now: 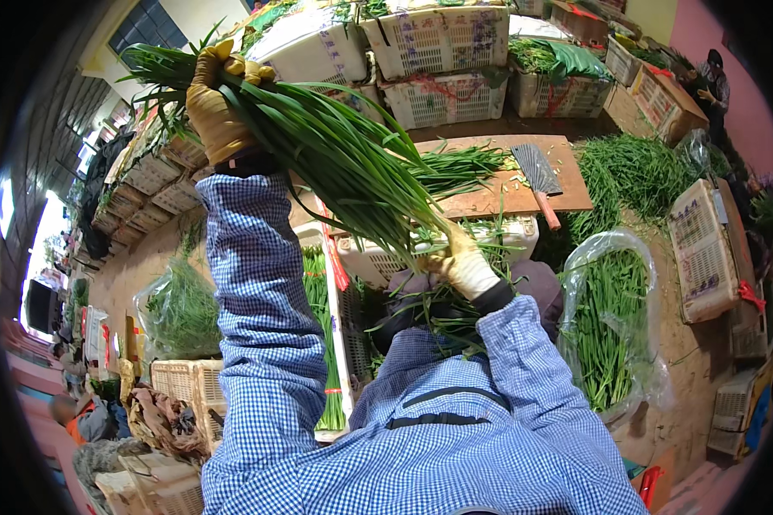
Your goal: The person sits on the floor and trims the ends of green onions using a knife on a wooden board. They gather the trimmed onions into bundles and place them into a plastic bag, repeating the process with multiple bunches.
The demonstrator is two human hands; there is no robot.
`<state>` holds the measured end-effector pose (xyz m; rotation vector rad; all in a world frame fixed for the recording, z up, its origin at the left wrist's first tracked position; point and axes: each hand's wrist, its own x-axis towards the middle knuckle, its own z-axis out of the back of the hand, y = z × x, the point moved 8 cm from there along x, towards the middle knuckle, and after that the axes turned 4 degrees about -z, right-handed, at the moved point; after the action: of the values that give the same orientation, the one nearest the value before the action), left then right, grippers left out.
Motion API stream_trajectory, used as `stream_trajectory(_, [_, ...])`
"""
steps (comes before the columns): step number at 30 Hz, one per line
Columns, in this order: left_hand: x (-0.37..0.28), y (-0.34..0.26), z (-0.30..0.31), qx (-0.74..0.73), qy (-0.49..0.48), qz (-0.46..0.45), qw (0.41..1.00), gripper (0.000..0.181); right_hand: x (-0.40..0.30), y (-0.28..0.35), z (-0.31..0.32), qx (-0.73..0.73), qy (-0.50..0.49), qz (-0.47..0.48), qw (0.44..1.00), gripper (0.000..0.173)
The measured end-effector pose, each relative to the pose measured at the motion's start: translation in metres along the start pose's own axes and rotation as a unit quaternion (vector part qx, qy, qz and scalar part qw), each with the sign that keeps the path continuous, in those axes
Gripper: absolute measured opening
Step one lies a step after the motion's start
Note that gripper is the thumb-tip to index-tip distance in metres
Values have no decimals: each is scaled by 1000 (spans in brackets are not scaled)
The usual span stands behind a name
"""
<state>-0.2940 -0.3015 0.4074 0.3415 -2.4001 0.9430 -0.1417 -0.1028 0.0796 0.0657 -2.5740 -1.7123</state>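
My left hand, in a yellow-brown glove, is raised at the upper left and grips the leafy end of a long bunch of garlic chives. The bunch slants down to the right, toward my lap. At its pale stem end is my right hand, in a yellow and white glove, with its fingers at the stems; whether they close on them I cannot tell. Beyond the bunch, more cut chives lie on a wooden board. A cleaver with a wooden handle rests there among pale trimmings.
A white plastic crate stands under the board. Tied chives fill a crate at my left; a plastic bag of chives lies at my right. Loose greens are heaped at the right. Stacked crates line the back. A person stands far right.
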Motion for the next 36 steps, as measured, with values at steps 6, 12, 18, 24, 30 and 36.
stream_trajectory(6, [9,4,-14,-18,-31,21,999,20,16,-71,40,-713,-34,296,634,22])
stream_trajectory(12, [10,2,-13,-20,-1,-5,1000,19,-10,-22,43,-181,-18,-7,983,45])
stream_trajectory(18, [-11,19,-23,31,-24,-13,999,25,10,-1,-11,21,-61,-93,994,30])
stream_trajectory(24, [-13,27,-19,72,-38,-11,997,29,41,-22,-6,-164,-12,-11,986,20])
stream_trajectory(30, [-4,23,-17,83,-52,-20,995,25,21,-48,56,-112,-121,-110,980,16])
stream_trajectory(36, [6,8,-25,106,-53,-53,992,22,-35,-34,87,-427,-121,-105,890,62])
